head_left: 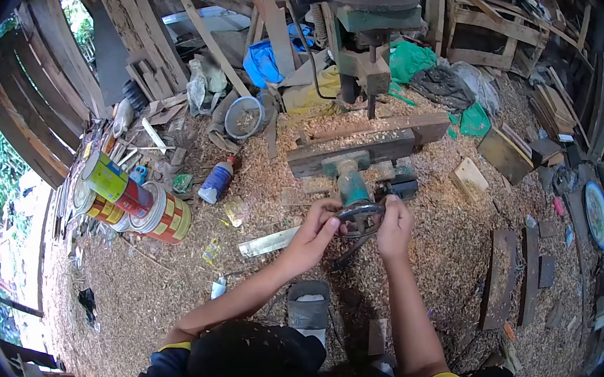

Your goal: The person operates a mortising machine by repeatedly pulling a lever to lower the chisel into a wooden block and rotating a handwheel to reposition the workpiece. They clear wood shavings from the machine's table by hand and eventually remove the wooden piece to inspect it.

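My left hand (316, 234) has its fingers curled round the left side of a dark handwheel (360, 210). The wheel's right side is in my right hand (395, 227), fingers closed over the rim. The handwheel sits at the near end of a green metal clamp body (351, 185). Beyond it, a dark wooden block (351, 155) stands across the machine, sprinkled with wood chips. A drill bit (372, 107) points down from the green machine head (380, 18) above the wood.
Paint cans (118, 186) are stacked on the left, near a blue bottle (216, 182). A pale wood strip (269, 243) lies by my left forearm. Curved wood pieces (500, 278) lie at right. A bucket (244, 117) stands behind. Shavings cover the ground.
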Demonstrator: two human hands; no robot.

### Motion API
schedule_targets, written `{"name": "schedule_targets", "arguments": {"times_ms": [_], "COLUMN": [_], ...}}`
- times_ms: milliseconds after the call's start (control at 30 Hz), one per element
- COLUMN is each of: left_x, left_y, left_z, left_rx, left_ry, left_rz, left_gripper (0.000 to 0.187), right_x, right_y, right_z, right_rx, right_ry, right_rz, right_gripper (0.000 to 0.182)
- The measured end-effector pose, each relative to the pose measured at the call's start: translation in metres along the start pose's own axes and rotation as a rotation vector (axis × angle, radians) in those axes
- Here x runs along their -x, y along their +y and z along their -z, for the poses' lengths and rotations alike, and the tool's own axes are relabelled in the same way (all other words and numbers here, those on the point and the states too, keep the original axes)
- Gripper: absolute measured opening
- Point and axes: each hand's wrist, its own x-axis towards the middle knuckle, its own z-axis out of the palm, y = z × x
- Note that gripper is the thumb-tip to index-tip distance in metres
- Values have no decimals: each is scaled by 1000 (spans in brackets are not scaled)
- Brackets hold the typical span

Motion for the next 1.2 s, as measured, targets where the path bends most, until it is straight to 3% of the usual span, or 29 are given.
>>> {"name": "schedule_targets", "arguments": {"times_ms": [67, 167, 267, 367, 433, 533, 600, 633, 700, 833, 867, 933, 967, 1033, 1100, 1167, 1200], "left_x": [7, 12, 11, 9, 8, 4, -2, -7, -16, -15, -10, -5, -3, 1, -1, -9, -13], "left_y": [-17, -15, -20, -29, -29, -29, -14, -2, 28, 26, 21, 12, 5, 2, 10, 20, 26], "left_z": [3, 3, 5, 10, 11, 9, 10, 8, -1, -2, -5, -4, 0, 4, 6, 5, 2], "left_rx": [-21, -61, 14, 17, -15, -6, -212, -212, -564, -578, -491, -401, -456, -508, -697, -739, -784], "left_ry": [-7, -6, -47, -79, -92, -70, -40, -41, 21, 9, 98, 186, 178, 168, 142, 132, 120], "left_rz": [-38, -25, 30, -5, 15, -62, -73, -75, -37, -133, -174, -207, -268, -322, -310, -331, -352], "left_gripper": [34, 34, 38, 38, 39, 38, 40, 40, 30, 25, 24, 24, 23, 22, 20, 21, 22], "right_x": [-9, -15, -15, -17, -12, -11, -5, 2, 17, 21, 18, 11, 8, 5, 17, 29, 33], "right_y": [-16, -27, -47, -44, -44, -25, 0, 8, 16, 28, 24, 3, -5, -15, 9, 30, 34], "right_z": [3, 3, -7, -6, -4, -4, -5, -7, -12, 2, 5, 8, 10, 14, 1, -15, -14], "right_rx": [259, 133, 242, 278, 280, 246, -61, -61, -353, -219, -218, -3, 0, 291, 282, 60, 117], "right_ry": [-95, -228, -344, -354, -349, -315, -178, -177, 44, -15, -10, -67, -67, -195, -159, 131, 171], "right_rz": [334, 356, 365, 468, 412, 431, 212, 214, -63, 74, 72, 474, 468, 629, 583, 425, 423], "right_gripper": [32, 29, 28, 29, 29, 31, 34, 34, 37, 33, 33, 28, 28, 26, 24, 25, 25]}}
